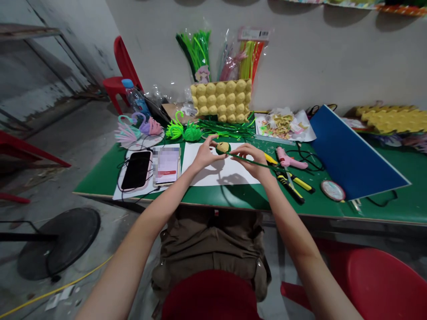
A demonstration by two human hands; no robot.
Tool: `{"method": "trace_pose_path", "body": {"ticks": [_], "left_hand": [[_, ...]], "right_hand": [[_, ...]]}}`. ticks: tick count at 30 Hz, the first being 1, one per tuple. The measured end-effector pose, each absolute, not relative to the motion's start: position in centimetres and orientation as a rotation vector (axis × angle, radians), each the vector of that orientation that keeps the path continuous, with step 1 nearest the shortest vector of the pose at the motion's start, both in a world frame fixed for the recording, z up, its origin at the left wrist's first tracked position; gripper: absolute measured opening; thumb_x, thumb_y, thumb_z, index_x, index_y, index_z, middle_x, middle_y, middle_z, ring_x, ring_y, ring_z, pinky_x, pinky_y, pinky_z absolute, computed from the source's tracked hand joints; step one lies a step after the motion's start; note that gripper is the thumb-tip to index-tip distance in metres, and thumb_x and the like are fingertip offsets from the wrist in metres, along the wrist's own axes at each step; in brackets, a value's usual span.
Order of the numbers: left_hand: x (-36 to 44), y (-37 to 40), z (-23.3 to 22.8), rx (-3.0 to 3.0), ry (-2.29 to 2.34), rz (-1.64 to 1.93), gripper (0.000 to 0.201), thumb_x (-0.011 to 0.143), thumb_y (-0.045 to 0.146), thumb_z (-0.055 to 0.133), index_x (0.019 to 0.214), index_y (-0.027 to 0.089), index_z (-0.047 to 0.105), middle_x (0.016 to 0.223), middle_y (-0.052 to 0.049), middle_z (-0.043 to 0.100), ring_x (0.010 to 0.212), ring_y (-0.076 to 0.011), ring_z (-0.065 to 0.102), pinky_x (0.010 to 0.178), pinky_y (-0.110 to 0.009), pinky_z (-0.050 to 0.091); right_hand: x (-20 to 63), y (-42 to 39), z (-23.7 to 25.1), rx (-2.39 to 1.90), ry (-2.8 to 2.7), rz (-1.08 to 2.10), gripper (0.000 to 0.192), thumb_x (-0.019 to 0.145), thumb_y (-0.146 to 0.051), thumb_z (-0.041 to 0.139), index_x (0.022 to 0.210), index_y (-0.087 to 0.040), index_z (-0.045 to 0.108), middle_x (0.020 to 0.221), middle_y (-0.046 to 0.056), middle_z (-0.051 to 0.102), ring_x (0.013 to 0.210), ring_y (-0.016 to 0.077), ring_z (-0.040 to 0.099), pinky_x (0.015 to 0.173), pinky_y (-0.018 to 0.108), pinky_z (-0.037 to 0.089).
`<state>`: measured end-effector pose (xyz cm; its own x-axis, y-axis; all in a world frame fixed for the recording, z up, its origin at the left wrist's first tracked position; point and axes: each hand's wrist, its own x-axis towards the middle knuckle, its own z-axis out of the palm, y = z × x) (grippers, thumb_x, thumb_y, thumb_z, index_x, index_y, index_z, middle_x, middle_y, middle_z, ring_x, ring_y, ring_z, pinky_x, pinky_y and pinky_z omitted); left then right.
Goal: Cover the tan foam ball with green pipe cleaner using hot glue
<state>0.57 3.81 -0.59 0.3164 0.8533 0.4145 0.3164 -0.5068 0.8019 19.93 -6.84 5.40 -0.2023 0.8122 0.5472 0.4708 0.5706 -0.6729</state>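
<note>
Green table [233, 202]: hands on yellow ball [223, 147]

Grey wall [333, 66], concrete floor [76, 133], green table [233, 195], red chair [122, 66]

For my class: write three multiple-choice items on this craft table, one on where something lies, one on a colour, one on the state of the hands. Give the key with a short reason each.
1. Where does the pink glue gun lie?
A. right of the right hand
B. on the black phone
C. on the floor

2. What colour is the stem that the right hand holds?
A. red
B. green
C. white

3. What is the left hand doing?
A. lying flat on the white sheet
B. pinching the small yellow ball
C. hanging below the table

Key: 1 A, it lies on the table just beyond that hand; 2 B, it matches the green stems behind; 3 B, fingertips close on the ball above the sheet.
</note>
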Motion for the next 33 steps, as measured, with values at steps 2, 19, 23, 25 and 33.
{"method": "trace_pose_path", "body": {"ticks": [2, 19, 23, 25, 33], "left_hand": [[0.6, 3.8, -0.7, 2.002, 1.039, 1.132, 0.08, 0.059, 0.038, 0.09, 0.128, 0.019, 0.055, 0.101, -0.006, 0.073, 0.098, -0.0241, 0.071, 0.084, -0.037, 0.057], [0.7, 2.6, 0.7, 2.089, 0.982, 1.083, 0.086, 0.061, 0.034, 0.088, 0.139, 0.02, 0.054, 0.119, -0.009, 0.074, 0.111, -0.0257, 0.07, 0.094, -0.037, 0.056], [0.8, 2.1, 1.2, 2.135, 0.923, 1.07, 0.083, 0.064, 0.036, 0.086, 0.14, 0.023, 0.054, 0.126, -0.009, 0.072, 0.114, -0.0253, 0.07, 0.097, -0.037, 0.056], [0.8, 2.0, 1.5, 2.134, 0.887, 1.075, 0.082, 0.064, 0.035, 0.085, 0.139, 0.023, 0.055, 0.13, -0.009, 0.071, 0.115, -0.0251, 0.07, 0.099, -0.038, 0.055], [0.9, 2.0, 1.4, 2.115, 0.8, 1.122, 0.077, 0.062, 0.032, 0.085, 0.134, 0.022, 0.058, 0.132, -0.009, 0.07, 0.116, -0.0254, 0.07, 0.102, -0.041, 0.055]], "right_hand": [[19.6, -6.1, 5.5, -1.032, -1.819, 0.472, 0.041, 0.091, -0.062, 0.062, 0.081, -0.025, 0.077, 0.088, 0.008, 0.072, 0.074, 0.0189, 0.063, 0.068, 0.034, 0.053], [19.6, -1.7, 3.1, -1.133, -1.235, 0.717, 0.052, 0.06, -0.067, 0.083, 0.063, -0.021, 0.059, 0.053, -0.004, 0.05, 0.051, 0.0102, 0.044, 0.051, 0.027, 0.039], [19.6, -1.7, 3.4, -1.106, -1.167, 0.771, 0.056, 0.052, -0.07, 0.085, 0.061, -0.021, 0.06, 0.052, -0.005, 0.053, 0.049, 0.0079, 0.042, 0.049, 0.025, 0.037], [19.7, -1.7, 3.5, -1.109, -1.163, 0.783, 0.055, 0.051, -0.07, 0.085, 0.061, -0.021, 0.061, 0.053, -0.005, 0.055, 0.049, 0.0077, 0.042, 0.05, 0.025, 0.037], [20.0, -2.0, 3.6, -1.072, -1.182, 0.837, 0.048, 0.054, -0.061, 0.088, 0.06, -0.021, 0.061, 0.063, -0.001, 0.063, 0.055, 0.009, 0.045, 0.054, 0.027, 0.041]]}}
